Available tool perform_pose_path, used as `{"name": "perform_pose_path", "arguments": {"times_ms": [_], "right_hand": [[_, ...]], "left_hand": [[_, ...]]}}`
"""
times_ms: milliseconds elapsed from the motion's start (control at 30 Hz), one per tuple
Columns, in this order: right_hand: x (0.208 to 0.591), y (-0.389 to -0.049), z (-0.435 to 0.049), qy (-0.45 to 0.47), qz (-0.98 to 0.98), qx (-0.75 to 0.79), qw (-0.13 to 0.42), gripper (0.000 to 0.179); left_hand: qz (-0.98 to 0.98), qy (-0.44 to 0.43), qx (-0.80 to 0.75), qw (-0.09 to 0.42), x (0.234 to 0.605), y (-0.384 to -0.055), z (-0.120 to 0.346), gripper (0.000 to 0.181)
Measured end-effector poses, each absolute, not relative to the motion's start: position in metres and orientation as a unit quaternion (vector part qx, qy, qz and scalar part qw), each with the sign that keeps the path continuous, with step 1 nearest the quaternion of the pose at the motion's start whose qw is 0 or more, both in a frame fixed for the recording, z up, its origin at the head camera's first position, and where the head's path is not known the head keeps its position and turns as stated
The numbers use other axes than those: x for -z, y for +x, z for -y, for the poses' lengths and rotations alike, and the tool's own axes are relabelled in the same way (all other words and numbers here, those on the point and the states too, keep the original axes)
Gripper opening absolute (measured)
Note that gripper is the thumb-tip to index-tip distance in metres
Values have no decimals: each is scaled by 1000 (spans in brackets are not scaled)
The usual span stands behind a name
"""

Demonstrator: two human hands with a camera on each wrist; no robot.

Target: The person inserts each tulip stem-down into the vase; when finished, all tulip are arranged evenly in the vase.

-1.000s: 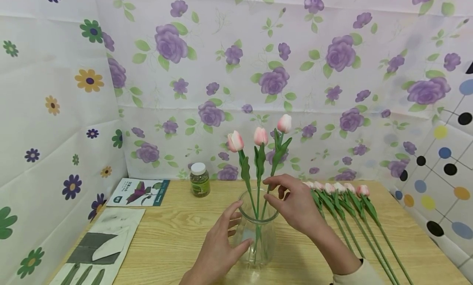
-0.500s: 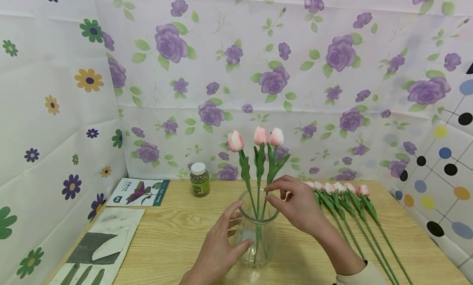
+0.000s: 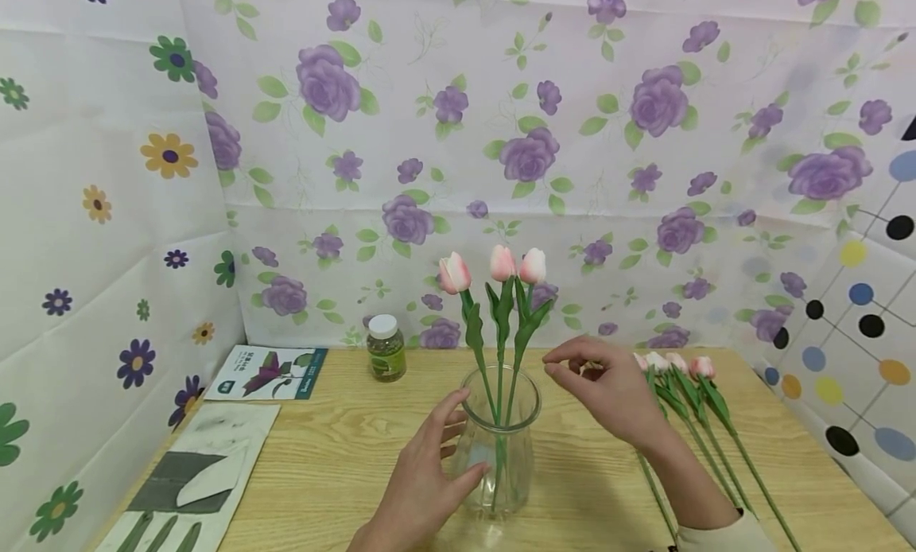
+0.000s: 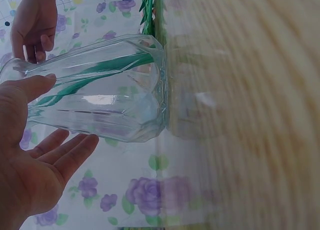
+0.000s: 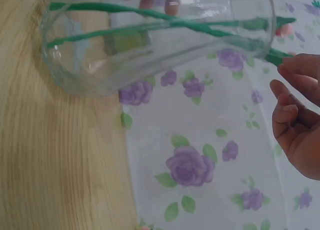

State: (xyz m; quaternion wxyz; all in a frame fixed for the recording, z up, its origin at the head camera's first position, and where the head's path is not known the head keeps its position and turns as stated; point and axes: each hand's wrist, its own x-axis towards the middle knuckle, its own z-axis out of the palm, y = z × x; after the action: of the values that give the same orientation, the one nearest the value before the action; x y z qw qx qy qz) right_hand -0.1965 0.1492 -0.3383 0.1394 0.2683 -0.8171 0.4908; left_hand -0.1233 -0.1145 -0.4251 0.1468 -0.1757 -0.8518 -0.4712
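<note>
A clear glass vase [image 3: 524, 466] stands upright on the table with three pink-and-white tulips [image 3: 503, 263] in it, their green stems [image 5: 175, 22] crossing inside the glass. My left hand [image 3: 422, 472] holds the vase's left side, thumb in front and fingers spread toward the back. In the left wrist view the thumb [image 4: 42, 85] overlaps the glass. My right hand [image 3: 608, 389] hovers just right of the rim, its thumb and forefinger near each other with nothing between them. Several more tulips [image 3: 701, 367] lie on the table beyond it, partly hidden by that hand and forearm.
A small jar with a white lid [image 3: 386, 349] stands at the back, left of the vase. A booklet [image 3: 265, 373] and a printed bag or sheet [image 3: 193, 472] lie along the table's left side. Flowered cloth [image 3: 429, 138] hangs behind the wooden table [image 3: 322, 456].
The rightmost tulip in the vase sank lower and came closer to the middle one. My right hand has let go of its stem and moved right. The left hand stayed put.
</note>
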Motion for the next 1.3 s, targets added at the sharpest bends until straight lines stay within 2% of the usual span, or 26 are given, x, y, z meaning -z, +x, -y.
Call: {"name": "perform_pose_path", "arguments": {"times_ms": [167,467,700,967,1300], "right_hand": [[337,-203,-170,237,827,-488,149,12],[349,-219,-200,181,858,-465,119,21],[365,-227,-225,162,861,-477,61,26],[384,-233,-247,152,876,-456,30,30],[406,-240,-270,123,881,-454,-38,39]], "left_hand": [[851,-176,473,148,424,-123,114,98],[852,-176,471,146,424,-123,115,97],[858,-178,459,146,423,-124,115,96],[862,-174,456,137,422,-125,116,95],[862,-175,456,138,422,-124,117,97]]}}
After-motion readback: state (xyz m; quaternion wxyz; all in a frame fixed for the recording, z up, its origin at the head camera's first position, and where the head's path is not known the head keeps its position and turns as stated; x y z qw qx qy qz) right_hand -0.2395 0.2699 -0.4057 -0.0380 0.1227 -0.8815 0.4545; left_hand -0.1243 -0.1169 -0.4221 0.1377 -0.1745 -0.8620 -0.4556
